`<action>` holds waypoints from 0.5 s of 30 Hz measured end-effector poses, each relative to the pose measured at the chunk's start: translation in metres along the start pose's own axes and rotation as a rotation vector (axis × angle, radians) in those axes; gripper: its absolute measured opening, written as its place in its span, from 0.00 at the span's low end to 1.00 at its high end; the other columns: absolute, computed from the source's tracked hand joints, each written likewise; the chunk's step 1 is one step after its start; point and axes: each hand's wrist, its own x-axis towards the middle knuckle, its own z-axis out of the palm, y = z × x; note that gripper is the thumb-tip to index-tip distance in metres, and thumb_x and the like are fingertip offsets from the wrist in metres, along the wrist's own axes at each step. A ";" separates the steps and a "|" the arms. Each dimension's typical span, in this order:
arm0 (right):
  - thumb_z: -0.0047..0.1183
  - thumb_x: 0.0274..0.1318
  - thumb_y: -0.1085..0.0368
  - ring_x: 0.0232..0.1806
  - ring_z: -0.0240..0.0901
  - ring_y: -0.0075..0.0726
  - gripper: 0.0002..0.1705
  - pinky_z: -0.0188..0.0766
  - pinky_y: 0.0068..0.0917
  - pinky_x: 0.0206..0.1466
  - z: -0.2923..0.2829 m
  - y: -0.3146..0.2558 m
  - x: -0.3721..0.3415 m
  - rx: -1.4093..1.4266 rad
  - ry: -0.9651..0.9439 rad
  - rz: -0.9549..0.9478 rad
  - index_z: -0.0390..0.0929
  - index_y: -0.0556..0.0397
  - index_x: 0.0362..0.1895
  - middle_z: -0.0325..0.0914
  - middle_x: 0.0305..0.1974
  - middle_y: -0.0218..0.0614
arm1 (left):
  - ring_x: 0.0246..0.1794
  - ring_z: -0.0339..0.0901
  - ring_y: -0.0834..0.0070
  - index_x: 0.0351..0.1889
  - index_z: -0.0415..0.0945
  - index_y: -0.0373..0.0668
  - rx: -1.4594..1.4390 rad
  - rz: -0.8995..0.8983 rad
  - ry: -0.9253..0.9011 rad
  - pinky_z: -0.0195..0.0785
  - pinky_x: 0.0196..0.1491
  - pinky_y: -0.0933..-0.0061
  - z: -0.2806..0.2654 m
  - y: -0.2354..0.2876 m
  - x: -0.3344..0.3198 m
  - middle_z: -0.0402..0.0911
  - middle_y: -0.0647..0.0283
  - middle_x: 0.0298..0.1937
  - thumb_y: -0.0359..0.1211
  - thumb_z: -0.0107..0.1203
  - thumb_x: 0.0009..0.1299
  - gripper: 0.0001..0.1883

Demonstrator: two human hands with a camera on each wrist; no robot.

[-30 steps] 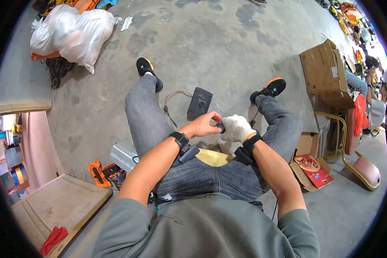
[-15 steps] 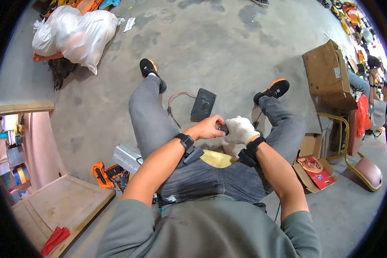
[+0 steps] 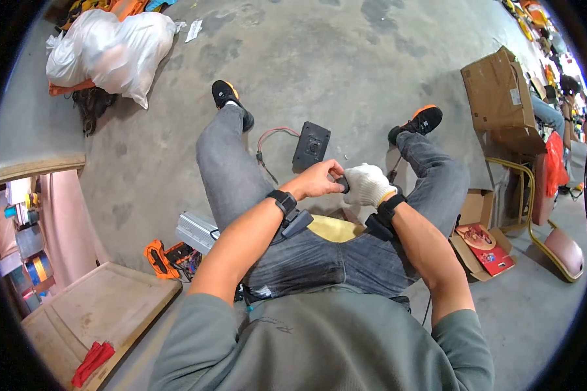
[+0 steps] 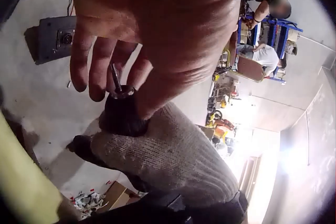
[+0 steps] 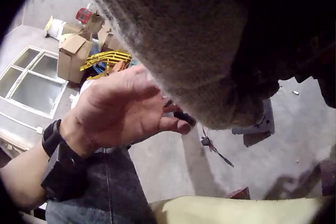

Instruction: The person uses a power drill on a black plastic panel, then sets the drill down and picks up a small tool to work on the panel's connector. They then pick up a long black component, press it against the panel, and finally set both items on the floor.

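Observation:
My right hand [image 3: 366,184], in a white knit glove, grips a dark drill whose body is mostly hidden behind the glove and my legs. Its black tapered chuck [image 4: 124,115] pokes out past the glove in the left wrist view. A thin metal bit [image 4: 115,77] sticks out of the chuck's end. My bare left hand [image 3: 319,180] is at the chuck, its thumb against the side and its fingers curled around the front near the bit. In the right wrist view the left hand [image 5: 123,109] reaches in from the left, fingertips at the dark chuck end.
A black box-shaped device [image 3: 312,144] with a red-and-black lead lies on the floor ahead. A yellow surface [image 3: 336,229] shows between my thighs. Left are a silver case [image 3: 197,231] and an orange tool [image 3: 160,259]; right, an open carton [image 3: 479,215] and a chair [image 3: 564,251].
The head view shifts slightly. Both hands stay together at the chuck, and the left fingers have changed position a little around it.

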 end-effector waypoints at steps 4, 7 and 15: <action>0.62 0.45 0.55 0.40 0.85 0.54 0.15 0.81 0.43 0.43 0.010 0.004 0.003 0.023 0.044 -0.028 0.86 0.50 0.34 0.85 0.32 0.47 | 0.32 0.80 0.76 0.52 0.73 0.37 -0.234 -0.472 -0.117 0.77 0.36 0.69 -0.005 0.013 0.008 0.82 0.61 0.38 0.41 0.60 0.75 0.18; 0.62 0.45 0.55 0.39 0.85 0.54 0.15 0.81 0.43 0.43 0.009 0.005 0.006 0.039 0.065 -0.046 0.86 0.50 0.34 0.86 0.32 0.47 | 0.27 0.80 0.75 0.53 0.73 0.37 -0.268 -0.651 -0.206 0.77 0.33 0.69 -0.009 0.016 0.011 0.82 0.62 0.35 0.40 0.57 0.77 0.16; 0.62 0.47 0.54 0.43 0.84 0.55 0.15 0.81 0.44 0.46 0.001 0.002 0.002 0.028 -0.007 0.009 0.87 0.51 0.34 0.86 0.36 0.48 | 0.36 0.78 0.75 0.54 0.73 0.35 -0.152 -0.243 -0.100 0.76 0.37 0.71 -0.003 0.006 0.000 0.79 0.59 0.47 0.35 0.68 0.68 0.22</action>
